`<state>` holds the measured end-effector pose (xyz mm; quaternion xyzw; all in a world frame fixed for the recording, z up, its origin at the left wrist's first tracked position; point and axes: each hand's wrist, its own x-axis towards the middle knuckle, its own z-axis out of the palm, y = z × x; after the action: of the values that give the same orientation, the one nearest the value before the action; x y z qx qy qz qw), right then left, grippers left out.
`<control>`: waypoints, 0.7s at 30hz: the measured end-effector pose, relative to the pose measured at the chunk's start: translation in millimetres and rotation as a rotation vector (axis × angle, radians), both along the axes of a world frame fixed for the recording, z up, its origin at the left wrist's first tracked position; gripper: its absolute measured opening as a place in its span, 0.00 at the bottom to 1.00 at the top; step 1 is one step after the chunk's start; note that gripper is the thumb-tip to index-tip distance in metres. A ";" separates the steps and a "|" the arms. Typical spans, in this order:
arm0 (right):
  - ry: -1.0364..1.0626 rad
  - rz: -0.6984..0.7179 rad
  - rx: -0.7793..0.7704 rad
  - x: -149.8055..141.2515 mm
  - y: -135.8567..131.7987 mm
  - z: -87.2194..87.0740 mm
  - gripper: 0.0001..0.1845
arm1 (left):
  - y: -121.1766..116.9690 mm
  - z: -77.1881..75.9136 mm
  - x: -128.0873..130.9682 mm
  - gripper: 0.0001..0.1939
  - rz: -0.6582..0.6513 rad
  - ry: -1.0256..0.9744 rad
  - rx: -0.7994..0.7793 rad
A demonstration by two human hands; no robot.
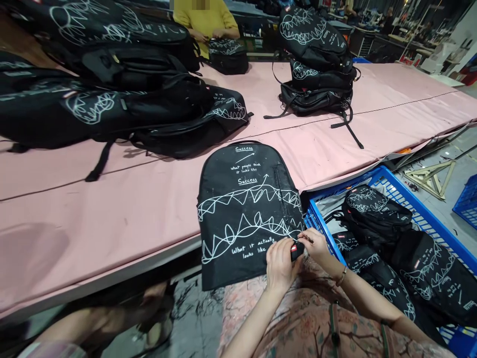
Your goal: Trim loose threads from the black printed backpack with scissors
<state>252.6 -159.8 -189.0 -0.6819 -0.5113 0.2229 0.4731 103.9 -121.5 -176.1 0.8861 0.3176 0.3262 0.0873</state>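
Left hand (280,263) closed on the lower right corner of the black backpack (249,214), beside a small red label (294,248). Right hand (315,243) just beside it, fingertips pinched on a small, dark, slender item (307,239); type unclear. Backpack lies ahead and to the left of both hands, printed face up, partly on the pink-covered bench (156,219), lower part past its edge. Blue crate (404,199) holding more black bags to the right of the hands. Stacked bags (316,59) farther ahead; larger pile (149,99) ahead-left.
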 end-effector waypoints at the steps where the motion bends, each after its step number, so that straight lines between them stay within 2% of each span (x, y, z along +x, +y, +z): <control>1: -0.031 0.011 0.000 -0.1 -0.4 -1.8 0.06 | 0.0 -0.5 0.0 0.21 0.002 0.001 0.002; 7: -0.079 -0.019 -0.010 -3.7 -8.0 -10.2 0.08 | -0.1 -0.2 -0.5 0.21 -0.002 -0.001 -0.004; 10: -0.109 0.003 0.016 -4.0 -14.4 -15.8 0.17 | -0.2 0.7 -0.4 0.20 -0.005 -0.011 -0.010; 14: -0.179 0.128 0.047 0.4 -22.1 -23.2 0.26 | -0.4 -0.2 0.0 0.21 0.004 -0.022 -0.009; 17: -0.173 0.158 0.058 2.9 -23.9 -24.2 0.25 | -0.3 -1.1 -0.1 0.21 0.001 -0.014 -0.011; 21: -0.134 0.118 0.059 0.6 -22.6 -18.6 0.22 | 0.2 -1.0 -0.2 0.21 0.000 -0.023 -0.012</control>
<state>253.2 -182.4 -207.7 -0.6498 -0.5876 0.1891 0.4435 103.7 -121.3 -177.1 0.8817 0.3183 0.3346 0.0963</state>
